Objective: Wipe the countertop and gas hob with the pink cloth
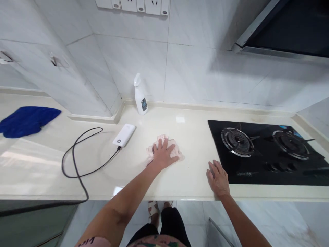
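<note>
My left hand (162,156) lies with its fingers spread on a crumpled pale pink cloth (177,152), pressing it against the cream countertop (192,144). The cloth bunches out around the fingers, and part of it is hidden under the palm. Near the counter's front edge, my right hand (218,178) rests open with its fingers laid on the surface. It is beside the left edge of the black gas cooktop (264,176) and holds nothing.
A white spray bottle (140,97) stands against the back wall. Left of the cloth lies a white power bank (124,134), with a black cable (74,154) looping over the front edge. A blue cloth (28,120) is at far left. A dark range hood (288,31) juts out at upper right.
</note>
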`<state>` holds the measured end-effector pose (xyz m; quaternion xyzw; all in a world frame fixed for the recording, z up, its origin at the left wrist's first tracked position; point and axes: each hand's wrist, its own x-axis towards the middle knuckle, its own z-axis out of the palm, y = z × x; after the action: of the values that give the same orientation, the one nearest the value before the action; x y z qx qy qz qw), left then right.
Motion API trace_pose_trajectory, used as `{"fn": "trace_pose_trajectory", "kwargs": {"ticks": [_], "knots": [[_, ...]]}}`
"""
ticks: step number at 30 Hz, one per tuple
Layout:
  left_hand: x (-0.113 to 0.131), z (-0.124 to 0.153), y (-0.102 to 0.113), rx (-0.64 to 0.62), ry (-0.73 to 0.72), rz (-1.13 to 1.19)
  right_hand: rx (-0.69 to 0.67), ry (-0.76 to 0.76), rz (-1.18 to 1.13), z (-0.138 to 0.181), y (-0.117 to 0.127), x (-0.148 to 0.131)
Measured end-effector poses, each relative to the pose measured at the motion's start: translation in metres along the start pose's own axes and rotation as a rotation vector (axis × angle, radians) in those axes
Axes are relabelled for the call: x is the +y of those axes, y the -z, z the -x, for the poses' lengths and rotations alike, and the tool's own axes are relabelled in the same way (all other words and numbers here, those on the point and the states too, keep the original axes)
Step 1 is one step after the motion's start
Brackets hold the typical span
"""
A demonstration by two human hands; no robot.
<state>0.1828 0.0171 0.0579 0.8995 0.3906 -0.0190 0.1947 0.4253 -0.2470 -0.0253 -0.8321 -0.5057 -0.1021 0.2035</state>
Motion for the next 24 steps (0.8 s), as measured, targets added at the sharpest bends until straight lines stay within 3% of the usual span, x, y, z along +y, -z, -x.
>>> {"fn": "trace_pose_trajectory", "kwargs": {"ticks": [2,4,7,10,13,15,17,20,24], "knots": [[-0.008,0.019,-0.006,0.050,-0.033,-0.024,0.010,0.012,-0.011,0.001,-0.001,0.003],[-0.030,0.061,-0.015,0.143,-0.103,-0.075,0.015,0.018,-0.016,0.002,-0.003,0.006],[-0.087,0.152,-0.025,0.278,-0.153,-0.190,0.024,0.020,-0.016,0.004,-0.007,0.007],[-0.157,0.242,-0.024,0.342,-0.086,-0.303,0.029,0.021,0.003,0.003,-0.009,0.005],[-0.211,0.290,-0.022,0.372,-0.069,-0.349,0.020,0.017,0.039,0.001,-0.009,0.000],[-0.226,0.294,-0.024,0.424,-0.057,-0.344,0.017,0.019,0.058,-0.001,-0.008,-0.003],[-0.224,0.283,-0.028,0.472,-0.042,-0.331,0.017,0.023,0.067,-0.002,-0.007,-0.006],[-0.203,0.260,-0.031,0.463,-0.071,-0.337,0.017,0.022,0.070,-0.004,-0.005,-0.008],[-0.158,0.232,-0.034,0.342,-0.164,-0.359,0.009,0.017,0.076,-0.005,-0.001,-0.011]]}}
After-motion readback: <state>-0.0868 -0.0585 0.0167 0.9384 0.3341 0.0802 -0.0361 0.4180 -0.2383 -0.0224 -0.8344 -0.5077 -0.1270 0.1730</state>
